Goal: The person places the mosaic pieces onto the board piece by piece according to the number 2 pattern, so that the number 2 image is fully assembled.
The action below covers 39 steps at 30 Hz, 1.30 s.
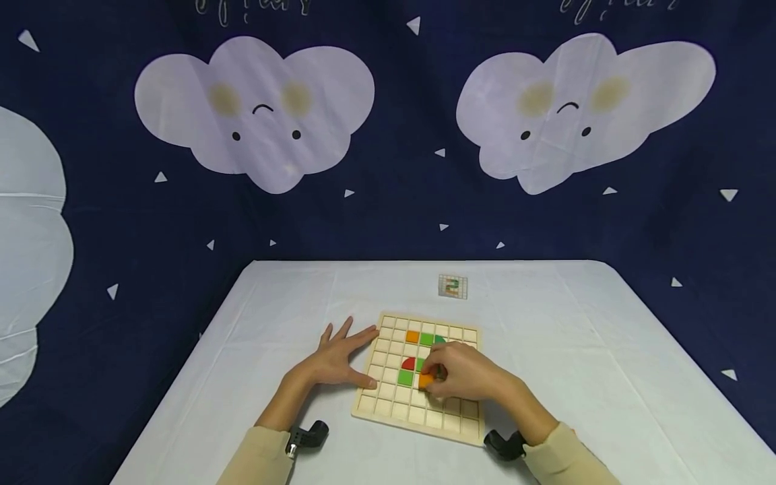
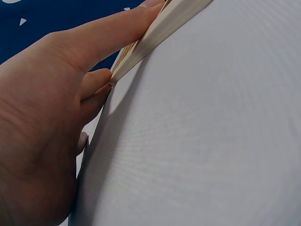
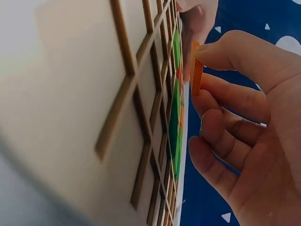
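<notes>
A light wooden grid board (image 1: 383,405) lies on the table. My left hand (image 1: 333,360) is spread at its left edge, thumb and index finger touching the border; the left wrist view shows the board's side (image 2: 155,37) against those fingers. Above the board, my right hand (image 1: 469,370) pinches an orange square tile (image 3: 196,70) between thumb and fingers. Set in the grid are another orange tile (image 1: 412,336), a green tile (image 1: 427,339), a dark green rounded piece (image 1: 439,339), a red quarter-round piece (image 1: 409,364) and a lower green tile (image 1: 405,377). The right hand hides some cells.
A small card (image 1: 453,287) with a coloured grid pattern lies behind the board. White cloth covers the table (image 1: 564,337). A dark blue curtain (image 1: 412,222) with clouds hangs at the back. Black wrist devices (image 1: 312,434) sit at both cuffs.
</notes>
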### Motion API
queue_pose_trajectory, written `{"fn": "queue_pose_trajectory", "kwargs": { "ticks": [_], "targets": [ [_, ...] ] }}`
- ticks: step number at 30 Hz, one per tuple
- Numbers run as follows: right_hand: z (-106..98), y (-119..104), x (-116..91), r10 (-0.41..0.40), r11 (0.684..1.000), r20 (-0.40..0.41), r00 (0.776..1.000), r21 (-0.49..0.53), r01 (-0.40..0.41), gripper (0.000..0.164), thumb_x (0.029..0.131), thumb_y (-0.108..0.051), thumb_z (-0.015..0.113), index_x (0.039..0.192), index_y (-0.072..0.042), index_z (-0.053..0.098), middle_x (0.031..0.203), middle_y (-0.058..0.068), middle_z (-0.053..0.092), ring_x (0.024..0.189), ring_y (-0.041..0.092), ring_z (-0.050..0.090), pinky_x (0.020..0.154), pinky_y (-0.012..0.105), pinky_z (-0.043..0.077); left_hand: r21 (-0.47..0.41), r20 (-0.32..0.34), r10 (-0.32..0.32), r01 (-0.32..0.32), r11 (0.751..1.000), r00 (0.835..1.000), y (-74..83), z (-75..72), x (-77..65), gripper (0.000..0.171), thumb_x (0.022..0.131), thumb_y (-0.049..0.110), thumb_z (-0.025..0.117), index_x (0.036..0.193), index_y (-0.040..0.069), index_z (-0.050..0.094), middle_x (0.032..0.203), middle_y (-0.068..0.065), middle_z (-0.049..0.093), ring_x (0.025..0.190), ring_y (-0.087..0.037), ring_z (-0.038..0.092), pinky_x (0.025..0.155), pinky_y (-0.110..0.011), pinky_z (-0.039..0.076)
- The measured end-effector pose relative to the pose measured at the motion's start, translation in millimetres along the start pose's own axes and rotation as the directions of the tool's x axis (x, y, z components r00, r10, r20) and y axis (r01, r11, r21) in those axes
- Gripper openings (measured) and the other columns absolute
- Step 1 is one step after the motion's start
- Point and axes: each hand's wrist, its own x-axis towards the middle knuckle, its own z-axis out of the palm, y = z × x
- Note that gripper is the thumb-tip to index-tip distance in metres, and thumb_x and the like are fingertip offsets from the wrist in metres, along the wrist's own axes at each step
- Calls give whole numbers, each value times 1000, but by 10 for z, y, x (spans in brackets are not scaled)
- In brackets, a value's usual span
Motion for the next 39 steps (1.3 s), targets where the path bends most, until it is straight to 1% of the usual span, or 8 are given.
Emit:
{"fn": "queue_pose_trajectory", "kwargs": {
  "ticks": [7, 12, 18, 24, 27, 31, 34, 39],
  "targets": [
    [77, -54, 71, 5, 1000, 36, 999, -10, -5, 19, 73, -24, 74, 92, -22, 74, 82, -14, 57, 67, 2, 52, 60, 21, 46, 7, -1, -4, 4, 1000, 1000, 1, 0, -4, 108, 60, 75, 72, 151, 32, 32, 154, 15, 25, 145, -27, -2, 110, -56, -11],
    [90, -92, 109, -4, 1000, 57, 998, -9, 4, 20, 73, -24, 74, 92, -21, 74, 82, -15, 58, 68, 2, 52, 61, 21, 47, 11, -6, 2, -2, 1000, 1000, -9, 0, 8, 108, 60, 76, 71, 151, 31, 33, 154, 14, 26, 145, -28, -1, 110, -56, -10],
    [111, -134, 145, -35, 999, 68, 997, -24, 37, 19, 74, -27, 75, 92, -21, 73, 83, -16, 57, 70, 0, 52, 63, 19, 46, 6, -3, 5, -5, 1000, 1000, -7, 4, 9, 109, 60, 75, 71, 151, 30, 33, 154, 13, 26, 145, -29, -2, 110, -56, -10],
    [130, -173, 190, -46, 998, 88, 995, -38, 49, 18, 77, -28, 75, 93, -21, 73, 85, -18, 58, 72, -2, 52, 64, 17, 46, 10, -7, 9, -9, 1000, 1000, -9, -5, 10, 110, 59, 77, 71, 151, 30, 33, 154, 14, 26, 145, -28, -2, 110, -57, -10],
    [148, -183, 213, -61, 996, 96, 993, -59, 67, 16, 77, -28, 75, 92, -22, 73, 86, -18, 59, 72, -2, 51, 64, 17, 46, 13, -6, 14, -14, 1000, 1000, -7, -4, 16, 110, 59, 77, 70, 151, 30, 32, 154, 14, 25, 145, -28, -2, 110, -57, -11],
    [178, -214, 248, -80, 995, 115, 990, -52, 86, 15, 77, -28, 74, 91, -22, 72, 85, -18, 59, 72, 0, 52, 65, 17, 46, 14, -4, 19, -19, 1000, 1000, -15, -7, 12, 110, 60, 77, 70, 151, 30, 32, 155, 13, 25, 145, -29, -2, 110, -58, -10],
    [194, -232, 265, -66, 996, 126, 990, -48, 73, 15, 77, -30, 75, 90, -23, 71, 83, -17, 58, 71, 0, 52, 63, 18, 45, 14, -5, 23, -23, 1000, 1000, -18, -4, 11, 109, 61, 76, 71, 151, 29, 32, 155, 12, 25, 145, -29, -2, 109, -58, -10],
    [214, -244, 274, -39, 997, 119, 992, -67, 47, 18, 78, -33, 76, 91, -24, 69, 82, -16, 57, 68, 1, 50, 60, 18, 44, 17, -9, 29, -28, 999, 1000, -17, -2, 11, 109, 61, 76, 71, 151, 29, 32, 155, 12, 25, 145, -30, -2, 109, -59, -10]
  ]
}}
